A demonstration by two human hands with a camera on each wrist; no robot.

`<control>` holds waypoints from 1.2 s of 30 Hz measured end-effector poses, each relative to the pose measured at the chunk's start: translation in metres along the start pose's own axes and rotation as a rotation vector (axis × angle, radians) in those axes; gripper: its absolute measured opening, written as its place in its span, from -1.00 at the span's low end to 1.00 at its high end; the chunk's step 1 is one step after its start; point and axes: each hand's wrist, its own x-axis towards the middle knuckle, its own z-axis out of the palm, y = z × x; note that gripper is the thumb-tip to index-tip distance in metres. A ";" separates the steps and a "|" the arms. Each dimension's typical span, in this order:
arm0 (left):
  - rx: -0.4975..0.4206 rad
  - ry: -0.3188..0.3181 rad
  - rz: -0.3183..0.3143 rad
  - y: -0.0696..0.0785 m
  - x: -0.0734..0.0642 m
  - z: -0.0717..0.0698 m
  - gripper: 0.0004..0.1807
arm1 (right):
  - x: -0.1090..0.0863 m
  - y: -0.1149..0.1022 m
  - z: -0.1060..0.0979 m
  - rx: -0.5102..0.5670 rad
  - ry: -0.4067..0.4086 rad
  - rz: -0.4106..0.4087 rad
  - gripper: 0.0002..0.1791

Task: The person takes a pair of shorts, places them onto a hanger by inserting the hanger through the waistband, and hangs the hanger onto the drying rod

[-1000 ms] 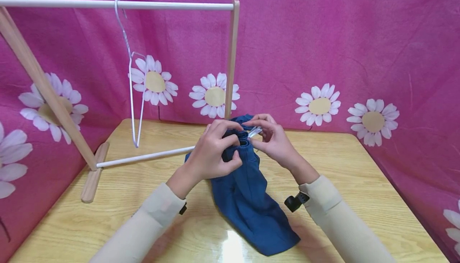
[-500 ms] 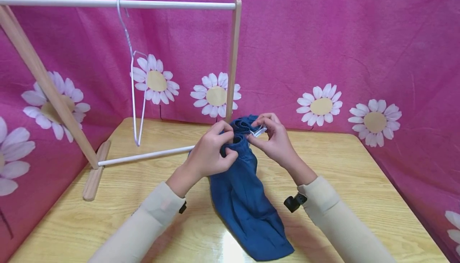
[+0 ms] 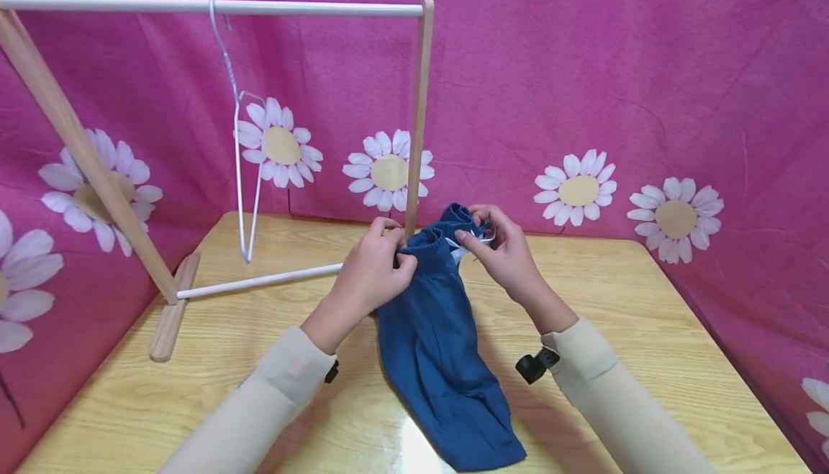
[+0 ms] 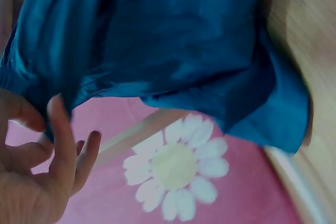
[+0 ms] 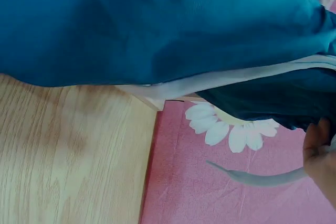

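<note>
Pink backdrop [image 3: 680, 85] all round, big white daisies on it, a wood-grain counter [image 3: 622, 316] beneath, and from the left here's the rack [image 3: 311, 7], a bare white wire hanger [image 3: 239, 165] hooked on its top bar. Moving right, the left hand [image 3: 370, 269] pinches the near-left edge of the gathered waistband, thumb against fingers. Next comes the blue garment [image 3: 437, 352], held up at the waist between the two hands, just in front of the rack's right upright, its leg trailing toward the viewer; whether the lower end bears on the counter is hard to tell. Then the right hand [image 3: 508, 254], thumb on the near face of the band, fingers behind, pinching cloth with white cord bunched there. This looks like the sorting-out of the waistband, and the next move seems to call for a firm hold on both sides and the cord kept clear. Over to the wrists: the left one shows some fingers held free of the cloth, hidden from the head view, while the right one catches a loose cord end [image 5: 257, 179] dangling well clear of the garment.
</note>
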 end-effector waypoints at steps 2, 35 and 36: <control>-0.070 -0.029 -0.022 -0.002 0.002 0.002 -0.94 | -0.001 0.000 -0.001 0.011 0.009 0.005 -0.79; -0.221 0.057 0.216 0.014 0.012 0.008 -0.73 | -0.009 0.002 -0.017 -0.331 -0.178 0.021 -0.65; -0.226 0.049 0.220 0.014 0.012 0.008 -0.74 | -0.010 0.003 -0.018 -0.362 -0.170 0.023 -0.68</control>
